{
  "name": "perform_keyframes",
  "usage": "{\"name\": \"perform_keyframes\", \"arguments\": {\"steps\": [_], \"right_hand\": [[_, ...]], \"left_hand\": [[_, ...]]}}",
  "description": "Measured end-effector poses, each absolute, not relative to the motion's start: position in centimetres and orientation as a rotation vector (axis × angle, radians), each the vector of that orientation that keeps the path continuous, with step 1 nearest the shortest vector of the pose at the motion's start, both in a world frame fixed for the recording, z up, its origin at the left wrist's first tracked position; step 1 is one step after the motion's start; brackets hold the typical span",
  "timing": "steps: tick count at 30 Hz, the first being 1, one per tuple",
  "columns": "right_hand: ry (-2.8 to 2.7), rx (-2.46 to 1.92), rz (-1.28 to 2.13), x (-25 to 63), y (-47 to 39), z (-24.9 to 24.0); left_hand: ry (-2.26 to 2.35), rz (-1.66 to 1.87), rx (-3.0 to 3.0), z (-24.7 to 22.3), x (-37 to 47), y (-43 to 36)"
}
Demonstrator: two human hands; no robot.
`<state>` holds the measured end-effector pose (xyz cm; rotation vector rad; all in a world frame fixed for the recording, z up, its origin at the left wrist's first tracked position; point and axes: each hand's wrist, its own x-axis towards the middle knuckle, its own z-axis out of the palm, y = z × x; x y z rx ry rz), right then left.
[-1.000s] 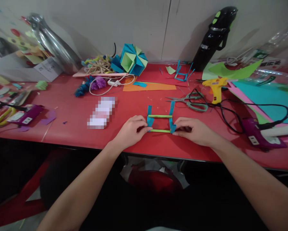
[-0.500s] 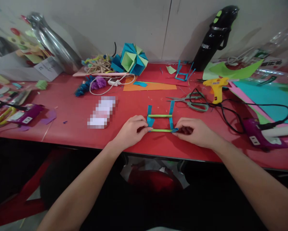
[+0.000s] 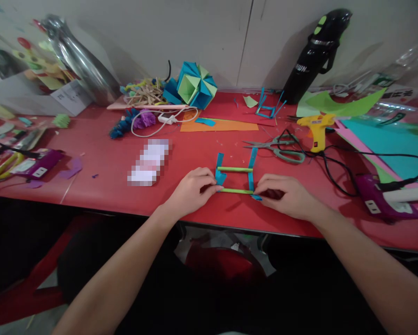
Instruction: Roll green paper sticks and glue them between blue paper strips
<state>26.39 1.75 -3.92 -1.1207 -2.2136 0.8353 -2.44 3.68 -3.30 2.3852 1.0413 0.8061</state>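
Your two hands are apart from each other, one at either side of a small paper frame (image 3: 235, 170) that lies near the front edge of the red table (image 3: 104, 163), just in front of you. The frame has two green rods running crosswise, one beyond the other, joined by blue strips at both sides, and the strips reach on past the far rod. Your left hand (image 3: 195, 188) has its thumb and fingers pinched on the near left corner, where the close rod meets the blue paper. Your right hand (image 3: 286, 195) has its thumb and fingertips at the near right corner, by a blue flap (whether they grip it tightly cannot be told from here). Beyond the frame and to the right, you have the scissors (image 3: 286, 153), with a black cable across the handles, and the yellow glue gun (image 3: 316, 130). Farther back stands another blue paper frame (image 3: 266, 111), near the black bottle (image 3: 308, 65). To your left lies a flat, pixelated item (image 3: 149, 163), well apart from the frame.
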Motion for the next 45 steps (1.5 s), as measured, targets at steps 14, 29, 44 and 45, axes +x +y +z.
{"name": "perform_keyframes", "arguments": {"steps": [14, 29, 44, 45], "right_hand": [[-2.169, -1.241, 0.835, 25.8, 1.9, -3.7], [-2.011, -1.26, 1.242, 27.9, 3.1, -2.3], [-2.041, -1.377, 0.629, 25.0, 6.3, -3.9], [-2.033, -1.349, 0.636, 25.1, 6.1, -4.0]], "left_hand": [[1.037, 0.813, 2.363, -3.3, -2.5, 3.7], [0.937, 0.578, 2.407, -1.2, -4.4, 3.7], [1.215, 0.828, 2.27, -4.2, -2.3, 8.3], [1.2, 0.841, 2.278, -4.1, -2.3, 8.3]]}}
